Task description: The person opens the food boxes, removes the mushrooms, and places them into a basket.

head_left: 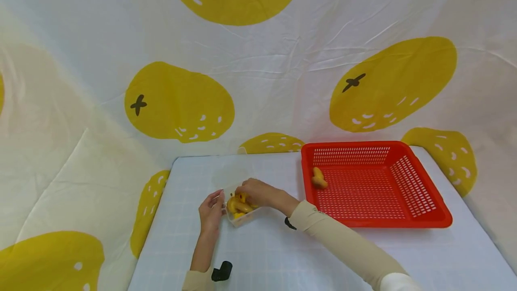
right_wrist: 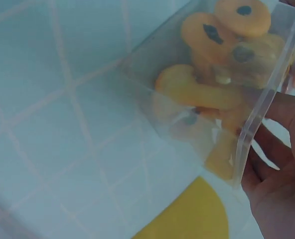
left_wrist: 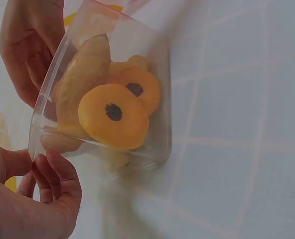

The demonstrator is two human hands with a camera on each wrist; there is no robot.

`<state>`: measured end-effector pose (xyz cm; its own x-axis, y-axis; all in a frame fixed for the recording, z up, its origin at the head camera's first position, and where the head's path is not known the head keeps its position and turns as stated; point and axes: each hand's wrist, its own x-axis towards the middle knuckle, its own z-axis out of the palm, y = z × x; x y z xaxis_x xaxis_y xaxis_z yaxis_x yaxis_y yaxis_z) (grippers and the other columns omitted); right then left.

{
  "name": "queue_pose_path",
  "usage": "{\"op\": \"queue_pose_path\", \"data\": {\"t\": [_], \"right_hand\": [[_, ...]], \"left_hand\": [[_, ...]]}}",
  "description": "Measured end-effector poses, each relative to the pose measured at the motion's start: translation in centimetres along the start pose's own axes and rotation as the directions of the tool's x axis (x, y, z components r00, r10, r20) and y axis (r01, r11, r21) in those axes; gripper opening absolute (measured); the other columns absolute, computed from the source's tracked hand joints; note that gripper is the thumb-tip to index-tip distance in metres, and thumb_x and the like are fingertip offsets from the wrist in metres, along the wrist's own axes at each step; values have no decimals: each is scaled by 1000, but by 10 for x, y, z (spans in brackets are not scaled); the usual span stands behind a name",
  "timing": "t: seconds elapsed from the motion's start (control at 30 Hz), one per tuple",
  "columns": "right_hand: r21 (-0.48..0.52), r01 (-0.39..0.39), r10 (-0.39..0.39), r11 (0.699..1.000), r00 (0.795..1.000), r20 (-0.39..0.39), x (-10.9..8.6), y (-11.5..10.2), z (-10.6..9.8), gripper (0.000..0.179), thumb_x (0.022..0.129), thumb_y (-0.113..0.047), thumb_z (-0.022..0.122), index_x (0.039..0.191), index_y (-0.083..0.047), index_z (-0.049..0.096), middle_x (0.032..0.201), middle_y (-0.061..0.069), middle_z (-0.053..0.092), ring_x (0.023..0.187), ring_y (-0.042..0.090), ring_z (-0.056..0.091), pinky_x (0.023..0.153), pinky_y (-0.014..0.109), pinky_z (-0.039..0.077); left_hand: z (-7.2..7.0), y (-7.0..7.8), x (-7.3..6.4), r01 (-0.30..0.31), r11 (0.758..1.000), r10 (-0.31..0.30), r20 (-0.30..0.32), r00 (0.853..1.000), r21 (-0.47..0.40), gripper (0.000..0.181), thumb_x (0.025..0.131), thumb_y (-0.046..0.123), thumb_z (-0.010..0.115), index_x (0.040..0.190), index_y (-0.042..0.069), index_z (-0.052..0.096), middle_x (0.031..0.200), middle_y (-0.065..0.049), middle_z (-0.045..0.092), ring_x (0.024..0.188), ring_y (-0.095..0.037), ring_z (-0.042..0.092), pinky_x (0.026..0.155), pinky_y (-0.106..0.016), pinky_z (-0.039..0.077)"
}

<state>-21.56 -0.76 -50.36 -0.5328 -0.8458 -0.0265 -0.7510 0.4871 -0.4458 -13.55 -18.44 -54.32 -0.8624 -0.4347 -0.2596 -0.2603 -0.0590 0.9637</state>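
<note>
A clear plastic container [head_left: 242,222] on the table holds several yellow-orange, bun-like pieces [left_wrist: 113,115], some with a dark spot in the middle. Beside them lies a longer, tapered, bread-like piece [left_wrist: 85,74]. My left hand [head_left: 211,212] pinches the container's rim between thumb and fingers at its left side. From the right, my right hand [head_left: 258,192] reaches over the rim, its fingers bent down among the pieces. The container wall [right_wrist: 152,99] and the pieces blur those fingertips, so whether they grip a piece cannot be told.
To the right stands a red perforated basket [head_left: 377,224]. Two brownish-yellow, bread-like pieces [head_left: 319,178] lie against its left inner wall. A round transparent lid-like thing [head_left: 230,172] appears behind the container. The white table [head_left: 169,237] meets a patterned cloth backdrop [head_left: 274,102].
</note>
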Motion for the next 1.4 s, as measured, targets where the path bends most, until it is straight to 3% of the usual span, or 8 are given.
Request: {"op": "queue_pose_path", "data": {"t": [0.13, 0.37, 0.63, 0.77, 1.07, 1.4], "right_hand": [[-43, -4, 3, 999, 1000, -27, 0, -4, -2, 26, 94, -4, 74, 120, -10, 73, 111, 6, 71, 96, 19, 62, 92, 26, 50], [156, -19, 29, 988, 998, -59, -9, -4, -14, 22, 97, -8, 71, 119, -6, 71, 111, 7, 69, 100, 22, 63, 93, 27, 52], [303, 9, 26, 953, 994, -109, -28, 7, -29, 26, 96, -5, 72, 121, 0, 68, 113, 8, 71, 97, 19, 63, 93, 38, 56], [334, 33, 21, 942, 987, -157, -40, 15, -39, 25, 94, -5, 75, 117, 1, 66, 108, 10, 71, 93, 19, 65, 88, 37, 58], [386, 29, 91, 922, 953, -290, -71, 34, -59, 26, 91, -9, 80, 112, -2, 67, 100, 7, 73, 87, 16, 67, 80, 27, 58], [450, -91, 261, 888, 907, -332, -110, 48, -76, 26, 88, -8, 83, 110, -4, 70, 100, 4, 73, 92, 18, 66, 83, 36, 59]], "left_hand": [[0, 0, 0, 3, 1000, -4, -6, 1000, -14, 37, 103, 21, 65, 129, -6, 64, 111, -20, 68, 69, -11, 57, 59, -19, 52], [0, 0, 1, 6, 1000, -6, -12, 1000, -6, 37, 103, 22, 66, 128, -5, 65, 113, -21, 68, 70, -11, 57, 60, -19, 52], [0, -2, 0, 6, 1000, -6, -12, 1000, 8, 38, 103, 23, 65, 129, -5, 64, 114, -22, 68, 70, -10, 57, 60, -20, 52], [1, -2, -1, 0, 1000, 1, -11, 1000, 10, 37, 103, 23, 65, 128, -5, 64, 113, -22, 68, 69, -10, 57, 59, -19, 52], [1, -2, 0, 1, 1000, -1, -9, 1000, 1, 37, 103, 22, 65, 128, -6, 64, 108, -18, 69, 68, -9, 57, 59, -20, 52], [2, 2, -2, -7, 1000, 6, -22, 1000, -12, 34, 103, 17, 65, 128, -7, 65, 109, -20, 69, 66, -9, 56, 59, -20, 51]]}}
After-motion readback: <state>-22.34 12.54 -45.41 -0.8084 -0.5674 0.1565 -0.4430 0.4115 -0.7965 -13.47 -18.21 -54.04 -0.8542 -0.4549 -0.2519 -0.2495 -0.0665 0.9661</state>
